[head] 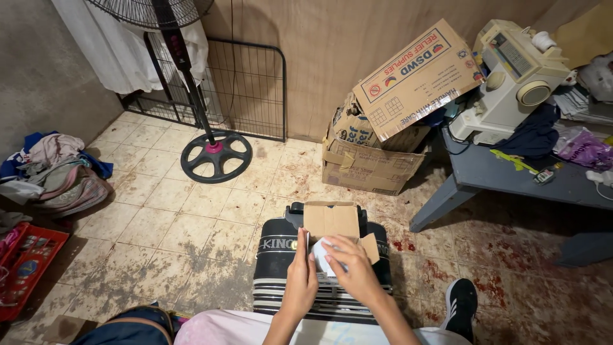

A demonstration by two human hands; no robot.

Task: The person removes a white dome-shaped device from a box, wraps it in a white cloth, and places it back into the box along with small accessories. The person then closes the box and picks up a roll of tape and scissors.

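Both hands meet at lower centre: the left hand (300, 281) stands edge-up, fingers closed against a small cardboard box (333, 223), while the right hand (354, 271) curls over a white paper (320, 252) at the box's open flap. Beneath, a ribbed black case (274, 268). Beyond, stained floor tiles (191, 230), a fan base (216, 156), stacked cartons (383, 128) upper right.
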